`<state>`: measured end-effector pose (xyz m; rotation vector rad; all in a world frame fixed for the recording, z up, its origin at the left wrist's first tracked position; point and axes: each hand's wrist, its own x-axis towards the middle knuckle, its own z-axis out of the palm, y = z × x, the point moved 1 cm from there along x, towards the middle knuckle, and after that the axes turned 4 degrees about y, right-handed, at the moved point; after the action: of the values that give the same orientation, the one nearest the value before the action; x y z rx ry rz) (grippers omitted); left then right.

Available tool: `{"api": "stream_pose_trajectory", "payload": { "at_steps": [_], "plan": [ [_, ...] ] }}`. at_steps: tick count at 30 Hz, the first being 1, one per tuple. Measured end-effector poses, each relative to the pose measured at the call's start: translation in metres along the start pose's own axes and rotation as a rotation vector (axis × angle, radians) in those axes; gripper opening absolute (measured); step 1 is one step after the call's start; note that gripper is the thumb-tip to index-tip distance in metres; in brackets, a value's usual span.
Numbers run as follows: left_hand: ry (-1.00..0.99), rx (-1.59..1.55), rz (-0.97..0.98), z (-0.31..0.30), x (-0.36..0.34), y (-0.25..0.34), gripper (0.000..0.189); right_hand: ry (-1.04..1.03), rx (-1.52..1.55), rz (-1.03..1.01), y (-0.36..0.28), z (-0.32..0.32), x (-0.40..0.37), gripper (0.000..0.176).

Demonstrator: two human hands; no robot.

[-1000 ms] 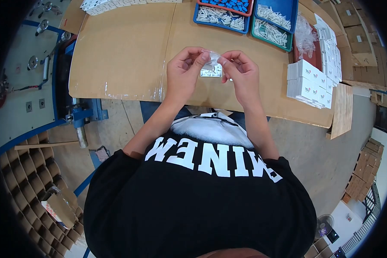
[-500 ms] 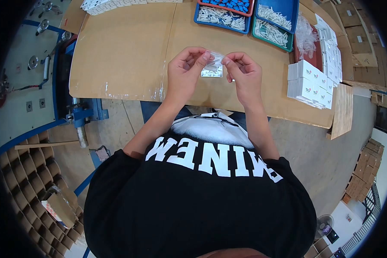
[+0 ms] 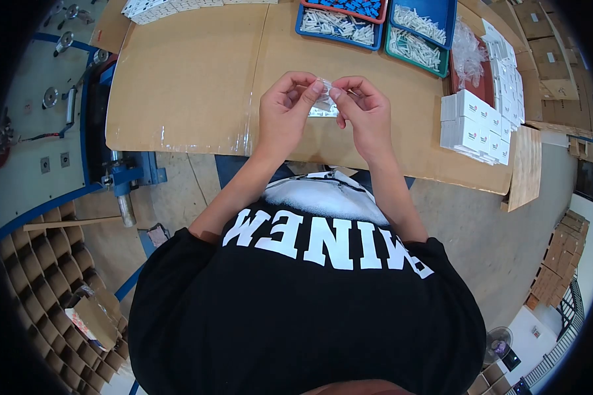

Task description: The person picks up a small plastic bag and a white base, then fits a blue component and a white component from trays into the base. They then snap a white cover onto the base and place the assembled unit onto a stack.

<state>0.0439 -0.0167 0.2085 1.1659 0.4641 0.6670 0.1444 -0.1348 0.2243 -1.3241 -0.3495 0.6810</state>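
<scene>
Change: the right hand (image 3: 369, 113) has moved closer to the left hand (image 3: 284, 110) than in the earlier frames, narrowing the space between their thumbs.
Hand pose: both are raised over the cardboard surface (image 3: 191, 85), thumbs angled inward, forearms reaching up from either side of the shirt (image 3: 310, 296).
Hand state: fingertips of both pinch the small clear bag (image 3: 325, 97).
Bag position: between the thumbs, partly covering a silvery piece (image 3: 323, 113).

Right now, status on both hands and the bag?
Left hand and right hand pinching small clear bag. Metallic piece beneath, partly hidden. Bag's contents unclear.
</scene>
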Motion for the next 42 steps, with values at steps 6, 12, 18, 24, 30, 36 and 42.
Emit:
{"api": "stream_pose_trajectory", "payload": {
  "at_steps": [6,12,18,24,30,36,42],
  "plan": [
    [0.028,0.037,0.049,0.0017,-0.0013,-0.0001,0.015,0.004,-0.024,-0.006,0.0036,0.0012,0.0021,0.014],
    [0.028,0.064,0.065,-0.0018,-0.0010,-0.0018,0.016,-0.037,-0.092,-0.016,0.0004,0.0000,0.0022,0.011],
    [-0.033,0.007,0.040,-0.0018,0.0001,0.0022,0.016,-0.052,-0.079,-0.037,-0.0006,-0.0043,0.0019,0.013],
    [-0.065,-0.003,-0.013,-0.0053,0.0005,-0.0010,0.015,-0.068,-0.047,-0.029,-0.0020,-0.0037,0.0008,0.015],
    [-0.070,0.005,-0.018,-0.0040,0.0007,-0.0031,0.014,-0.046,-0.054,-0.001,0.0010,-0.0055,0.0025,0.014],
    [-0.068,-0.013,0.005,-0.0034,0.0002,-0.0030,0.020,-0.020,-0.056,-0.014,0.0012,-0.0066,0.0025,0.012],
    [-0.083,0.011,-0.037,-0.0081,0.0018,-0.0045,0.015,-0.037,-0.084,-0.032,0.0012,-0.0061,0.0013,0.012]
  ]
}}
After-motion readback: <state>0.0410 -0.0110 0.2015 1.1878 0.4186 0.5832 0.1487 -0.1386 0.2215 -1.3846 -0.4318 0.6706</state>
